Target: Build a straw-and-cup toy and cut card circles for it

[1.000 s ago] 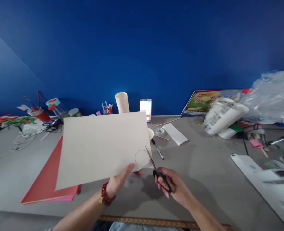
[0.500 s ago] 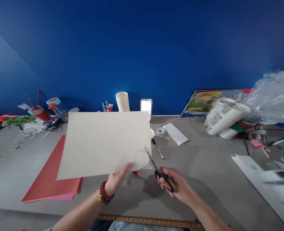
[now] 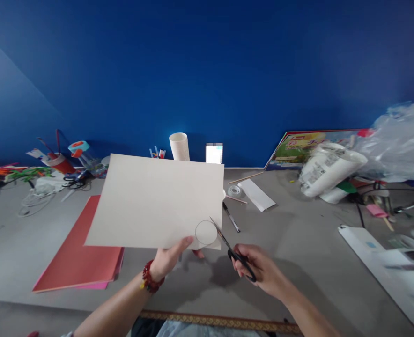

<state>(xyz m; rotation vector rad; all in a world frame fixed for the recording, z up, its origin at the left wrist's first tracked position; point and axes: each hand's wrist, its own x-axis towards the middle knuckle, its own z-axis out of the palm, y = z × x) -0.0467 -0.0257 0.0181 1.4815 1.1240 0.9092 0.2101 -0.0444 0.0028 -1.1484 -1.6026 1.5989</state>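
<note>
A large white sheet of paper (image 3: 154, 201) is held up above the table by my left hand (image 3: 173, 255), thumb on top and fingers underneath at its lower edge. Near its lower right corner a pencil-like outline of a circle (image 3: 206, 232) is drawn. In my right hand (image 3: 251, 264) is a pair of scissors (image 3: 240, 257) with black handles, my fingers wrapped round the loops. The blades reach over the sheet's right edge beside the circle and look nearly closed. Whether they are biting into the paper there is hard to see.
Red sheets (image 3: 82, 252) lie at the left. Behind the white sheet stands a white cardboard tube (image 3: 179, 146). A pen (image 3: 231, 217), a tape roll (image 3: 234, 190) and a folded white paper (image 3: 256, 194) lie right of centre. Plastic-wrapped white rolls (image 3: 329, 168) rest at the right.
The white sheet has turned slightly clockwise, its left side rising. My right hand and the scissors have shifted only a little, staying at the circle's right side.
</note>
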